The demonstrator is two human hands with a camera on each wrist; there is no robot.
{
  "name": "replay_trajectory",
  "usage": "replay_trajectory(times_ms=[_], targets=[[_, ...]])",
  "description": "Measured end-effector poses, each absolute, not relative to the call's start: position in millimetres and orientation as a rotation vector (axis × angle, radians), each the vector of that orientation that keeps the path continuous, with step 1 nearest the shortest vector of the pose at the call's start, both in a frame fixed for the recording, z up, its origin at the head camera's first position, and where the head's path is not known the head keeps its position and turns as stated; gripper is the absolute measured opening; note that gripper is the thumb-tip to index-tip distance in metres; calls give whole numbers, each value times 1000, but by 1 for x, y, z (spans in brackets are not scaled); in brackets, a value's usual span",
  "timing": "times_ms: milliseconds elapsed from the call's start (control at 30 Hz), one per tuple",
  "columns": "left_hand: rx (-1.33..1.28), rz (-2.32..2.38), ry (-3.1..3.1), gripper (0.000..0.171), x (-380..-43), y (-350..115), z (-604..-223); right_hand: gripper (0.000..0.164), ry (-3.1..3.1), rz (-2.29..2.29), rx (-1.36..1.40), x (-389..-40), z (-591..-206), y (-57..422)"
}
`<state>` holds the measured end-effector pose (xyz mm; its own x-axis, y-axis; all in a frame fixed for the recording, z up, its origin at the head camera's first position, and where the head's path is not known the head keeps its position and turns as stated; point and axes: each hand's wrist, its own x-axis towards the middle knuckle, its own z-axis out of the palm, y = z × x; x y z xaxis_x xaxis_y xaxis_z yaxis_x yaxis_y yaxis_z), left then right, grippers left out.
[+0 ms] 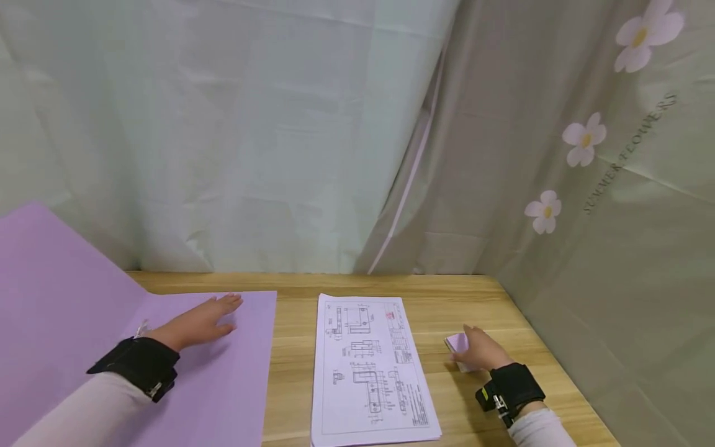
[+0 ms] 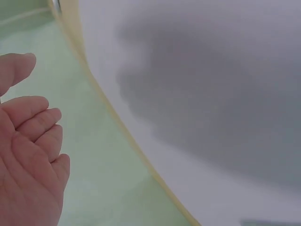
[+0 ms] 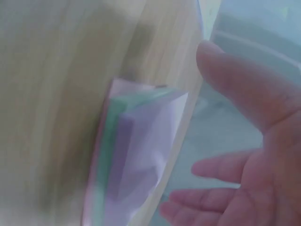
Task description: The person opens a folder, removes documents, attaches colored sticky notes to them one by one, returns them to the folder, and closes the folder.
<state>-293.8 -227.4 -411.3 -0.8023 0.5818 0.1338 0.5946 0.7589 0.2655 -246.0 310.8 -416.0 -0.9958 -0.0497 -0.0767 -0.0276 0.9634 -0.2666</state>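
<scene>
My left hand [image 1: 197, 324] hovers over a large purple sheet of paper [image 1: 237, 379], its fingers nearly straight. In the left wrist view the palm [image 2: 30, 160] faces the camera with nothing in it, and a shadow falls on the sheet. At the right, my right hand [image 1: 483, 351] is over a small stack of sticky note pads [image 1: 458, 341], partly hiding it. The right wrist view shows pink, green and purple layers in the stack [image 3: 146, 150]. Thumb and fingers there stand spread apart, with a gap between them and the pads.
A stack of papers printed with technical drawings [image 1: 368, 366] lies mid-table. The purple sheet's far left part rises off the wooden table [image 1: 293, 354]. Behind hangs a pale curtain [image 1: 268, 136]; a flower-printed curtain [image 1: 631, 261] borders the right edge.
</scene>
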Motion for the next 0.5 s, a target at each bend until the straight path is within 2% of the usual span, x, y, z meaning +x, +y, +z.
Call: replay_trajectory(times_ms=[200,500], targets=[[-1083,-497,-2887,52,-285,-201,-411,90,3058,-361,44,-246,-426,321],[-1162,-461,-2882,51,-276,-173,-415,55,3085,-372,20,-248,-433,328]])
